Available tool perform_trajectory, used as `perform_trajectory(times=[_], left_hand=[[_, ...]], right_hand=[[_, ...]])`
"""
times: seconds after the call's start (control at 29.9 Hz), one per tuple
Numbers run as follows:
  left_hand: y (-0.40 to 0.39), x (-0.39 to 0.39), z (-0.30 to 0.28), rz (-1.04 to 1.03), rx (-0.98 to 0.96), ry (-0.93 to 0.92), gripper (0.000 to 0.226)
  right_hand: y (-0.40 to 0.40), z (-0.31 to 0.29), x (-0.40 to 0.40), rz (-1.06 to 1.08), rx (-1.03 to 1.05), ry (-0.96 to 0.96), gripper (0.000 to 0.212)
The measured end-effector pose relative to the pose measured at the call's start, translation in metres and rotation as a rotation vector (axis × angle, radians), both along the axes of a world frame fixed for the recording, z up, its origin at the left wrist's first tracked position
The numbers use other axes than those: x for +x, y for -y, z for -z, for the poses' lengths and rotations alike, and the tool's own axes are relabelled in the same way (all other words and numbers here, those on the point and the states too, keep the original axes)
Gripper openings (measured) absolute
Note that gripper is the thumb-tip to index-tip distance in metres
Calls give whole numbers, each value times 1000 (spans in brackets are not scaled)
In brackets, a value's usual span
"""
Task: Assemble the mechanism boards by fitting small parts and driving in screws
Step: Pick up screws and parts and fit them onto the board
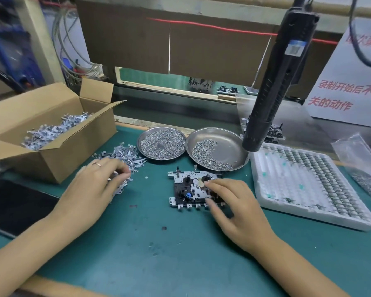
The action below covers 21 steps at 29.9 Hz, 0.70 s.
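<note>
On the green surface [137, 243], near its middle, lies the mechanism board [194, 190], flat, with black posts and a small blue part standing up from its metal plate. The right hand [234, 209] rests over the right end of the board; thumb and forefinger touch it, but whether this grip truly pinches the board or only steadies it, I cannot tell. The left hand [94, 183] is well apart to the left, its fingers curled into the loose pile of grey metal brackets [124, 157]; it seems to close on one or several of them, though the piece itself is hidden under the fingers.

I judge the board to be light and stiff, a thin stamped plate with plastic parts on it. The plate edges and the row of tabs on its near side look good to hold; the posts and the blue part look delicate and should not take force. On the smooth mat it may slide when pressed from the side, so one hand must hold it down.

The brackets are thin, flat and probably tangle with each other, so one piece may pull others with it.

Two steel dishes of screws [161, 144] stand just behind the board, and the electric screwdriver [272, 82] hangs above the right dish, untouched.
</note>
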<state>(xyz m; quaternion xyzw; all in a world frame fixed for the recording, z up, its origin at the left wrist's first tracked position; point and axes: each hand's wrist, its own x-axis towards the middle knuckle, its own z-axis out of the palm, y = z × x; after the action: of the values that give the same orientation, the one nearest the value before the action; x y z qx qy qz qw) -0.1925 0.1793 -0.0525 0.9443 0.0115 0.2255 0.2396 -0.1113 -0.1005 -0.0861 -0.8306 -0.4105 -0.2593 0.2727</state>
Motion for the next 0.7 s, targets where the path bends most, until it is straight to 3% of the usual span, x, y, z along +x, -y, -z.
perform_trajectory(times=[0.1, 0.23, 0.3, 0.57, 0.7], left_hand=[[31, 6, -13, 100, -352, 85, 6], [84, 33, -17, 380, -783, -21, 33], [100, 46, -17, 488, -933, -64, 42], [107, 60, 2, 563, -978, -123, 42], [100, 60, 0, 451, -701, 26, 37]], right_hand=[[-5, -8, -3, -72, 207, -52, 24], [-16, -30, 0, -297, 576, -699, 32], [-15, -35, 3, -361, 636, -867, 29], [-7, -32, 11, -442, 666, -1082, 17], [-9, -31, 11, -358, 584, -906, 11]])
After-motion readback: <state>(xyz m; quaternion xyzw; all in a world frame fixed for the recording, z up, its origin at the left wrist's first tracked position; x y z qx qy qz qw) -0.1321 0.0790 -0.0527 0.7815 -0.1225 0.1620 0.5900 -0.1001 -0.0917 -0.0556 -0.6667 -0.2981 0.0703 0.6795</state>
